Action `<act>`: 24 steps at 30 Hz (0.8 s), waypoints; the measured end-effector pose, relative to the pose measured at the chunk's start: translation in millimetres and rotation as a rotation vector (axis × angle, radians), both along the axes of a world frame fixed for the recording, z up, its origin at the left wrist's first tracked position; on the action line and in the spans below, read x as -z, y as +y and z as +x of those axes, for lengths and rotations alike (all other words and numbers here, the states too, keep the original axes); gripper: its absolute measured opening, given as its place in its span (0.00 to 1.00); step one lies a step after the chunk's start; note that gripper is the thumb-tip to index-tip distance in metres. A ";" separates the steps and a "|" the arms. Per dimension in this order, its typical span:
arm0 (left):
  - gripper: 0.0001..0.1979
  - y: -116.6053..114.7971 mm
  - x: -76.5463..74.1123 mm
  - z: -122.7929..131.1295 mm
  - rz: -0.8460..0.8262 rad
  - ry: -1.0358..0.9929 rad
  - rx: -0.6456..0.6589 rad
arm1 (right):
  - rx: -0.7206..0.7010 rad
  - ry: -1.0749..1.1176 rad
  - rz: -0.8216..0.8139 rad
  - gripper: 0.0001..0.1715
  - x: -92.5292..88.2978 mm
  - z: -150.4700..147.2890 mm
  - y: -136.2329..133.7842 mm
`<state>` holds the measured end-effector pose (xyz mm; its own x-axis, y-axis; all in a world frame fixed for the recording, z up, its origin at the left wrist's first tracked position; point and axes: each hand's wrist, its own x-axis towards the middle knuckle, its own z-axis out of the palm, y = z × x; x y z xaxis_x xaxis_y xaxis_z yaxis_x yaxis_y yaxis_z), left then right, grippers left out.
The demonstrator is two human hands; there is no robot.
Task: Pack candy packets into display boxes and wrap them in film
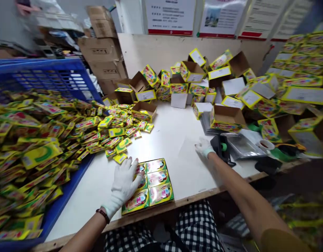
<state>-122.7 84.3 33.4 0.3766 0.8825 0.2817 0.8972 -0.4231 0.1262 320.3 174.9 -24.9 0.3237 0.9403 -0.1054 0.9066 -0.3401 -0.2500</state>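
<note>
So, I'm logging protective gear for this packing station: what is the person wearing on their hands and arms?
Both hands wear thin white fabric gloves: the left hand and the right hand. The left wrist carries a dark beaded bracelet. Both forearms are bare, with no sleeves reaching them; a mustard-coloured sleeve edge shows at the right upper arm.

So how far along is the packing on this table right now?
Done: a flat block of packets is squared up at the table's front edge, and open boxes are piled at the back. In hand: the left hand presses on that block while the right hand reaches toward the boxes. Left: a blue crate heaped with loose packets.
</note>
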 end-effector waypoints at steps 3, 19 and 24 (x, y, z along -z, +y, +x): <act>0.34 -4.2 15.2 -10.5 -0.136 -0.070 -0.055 | 0.028 0.012 -0.104 0.41 4.0 3.1 17.6; 0.34 32.4 -33.5 -16.7 -0.332 -0.921 -0.096 | -0.388 0.964 -0.362 0.23 -104.6 -16.0 5.3; 0.33 43.6 -14.6 -15.3 -0.498 -1.181 -0.211 | -0.765 0.879 -0.451 0.30 -80.1 -145.8 9.8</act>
